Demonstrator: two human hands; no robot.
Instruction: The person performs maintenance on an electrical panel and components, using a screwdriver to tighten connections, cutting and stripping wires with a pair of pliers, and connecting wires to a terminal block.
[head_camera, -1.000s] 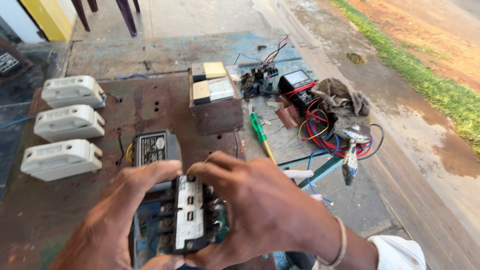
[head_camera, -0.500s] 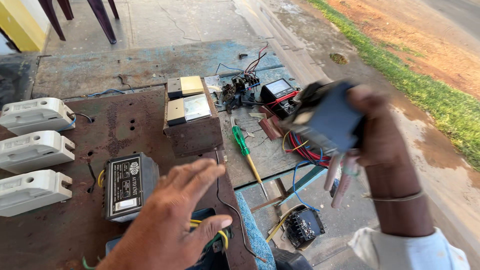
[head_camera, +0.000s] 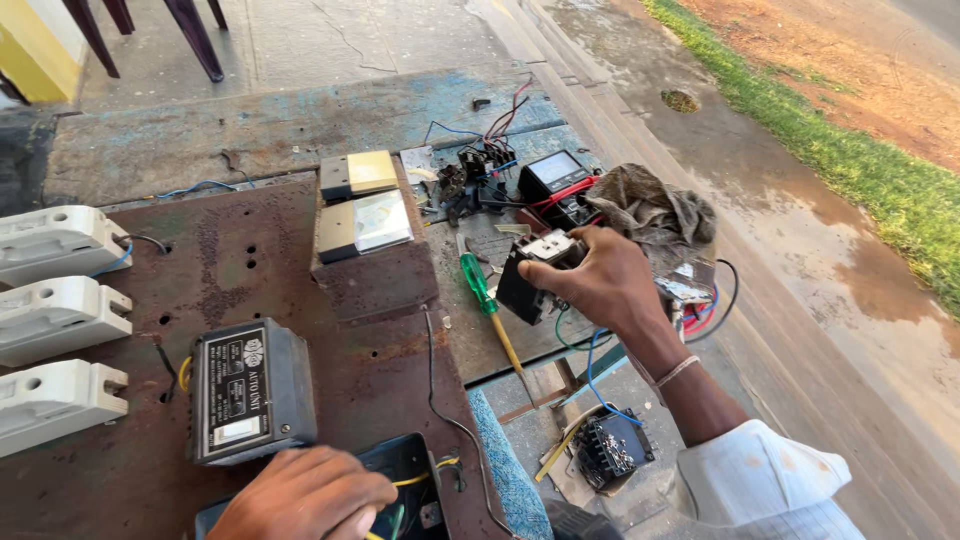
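Over the bench, right hand (head_camera: 600, 285) grips black contactor (head_camera: 530, 280)

White label (head_camera: 238, 392) on grey box (head_camera: 252, 389)

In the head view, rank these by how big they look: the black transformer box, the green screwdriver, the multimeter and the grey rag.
1. Black transformer box, though it sits nearest the camera.
2. Grey rag.
3. Multimeter and green screwdriver look too close to rank: the screwdriver is longer but far thinner.
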